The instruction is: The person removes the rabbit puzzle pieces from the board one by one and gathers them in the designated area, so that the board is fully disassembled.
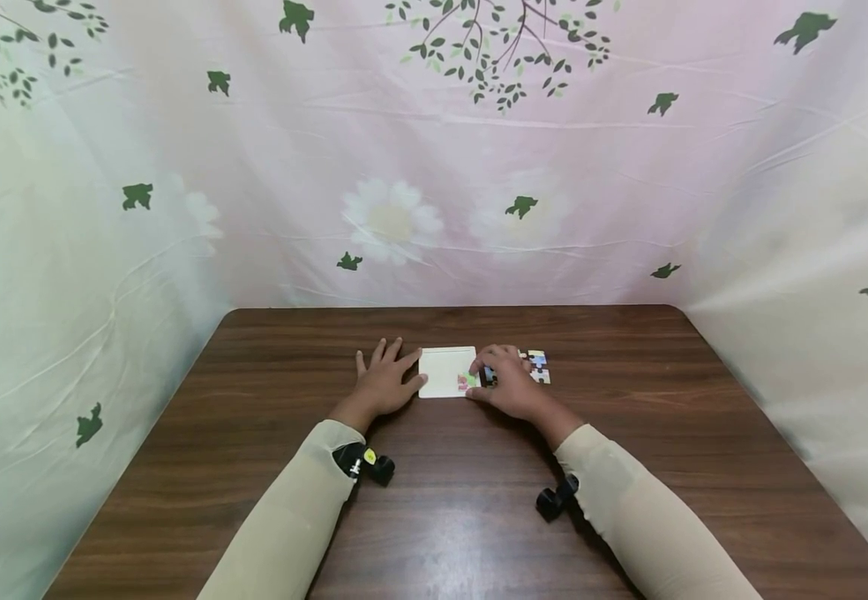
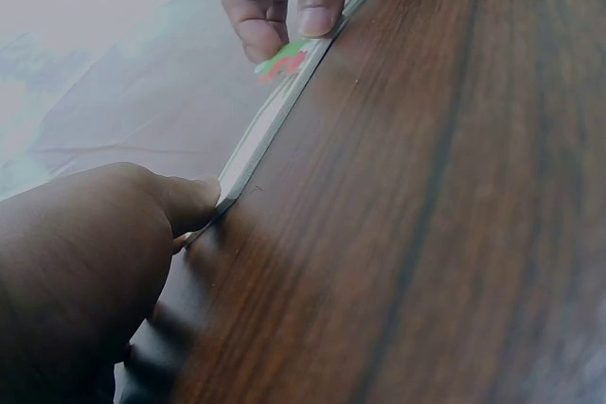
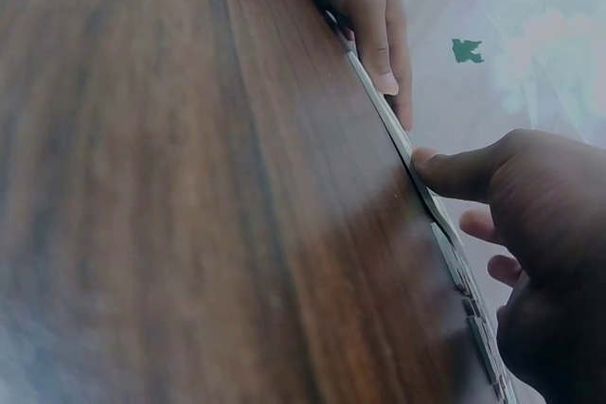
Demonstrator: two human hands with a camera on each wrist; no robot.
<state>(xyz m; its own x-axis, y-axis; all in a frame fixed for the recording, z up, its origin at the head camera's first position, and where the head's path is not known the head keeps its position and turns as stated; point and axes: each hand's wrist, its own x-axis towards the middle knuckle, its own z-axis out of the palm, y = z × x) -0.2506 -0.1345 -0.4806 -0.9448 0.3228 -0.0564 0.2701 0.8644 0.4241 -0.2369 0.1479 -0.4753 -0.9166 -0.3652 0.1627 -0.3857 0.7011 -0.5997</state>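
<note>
A white puzzle tray (image 1: 440,373) lies flat on the table. In its near right corner shows a pink and green patch of jigsaw puzzle (image 1: 465,382). My left hand (image 1: 385,386) rests with spread fingers at the tray's left side, thumb and index fingertips on its edge. From the right, my right hand (image 1: 507,382) reaches over the tray's edge, thumb and bent finger pinching at a puzzle piece in the patch. The left wrist view shows that thumb right at the tray's near edge and a fingertip beside the green and pink surface (image 2: 284,61). The piece is partly hidden.
Blue and white puzzle pieces (image 1: 540,367) lie right of the tray, partly under my right hand. Their edges (image 3: 480,342) line up beside the tray in the right wrist view. The brown wooden table (image 1: 434,500) meets a patterned cloth (image 1: 449,167) behind.
</note>
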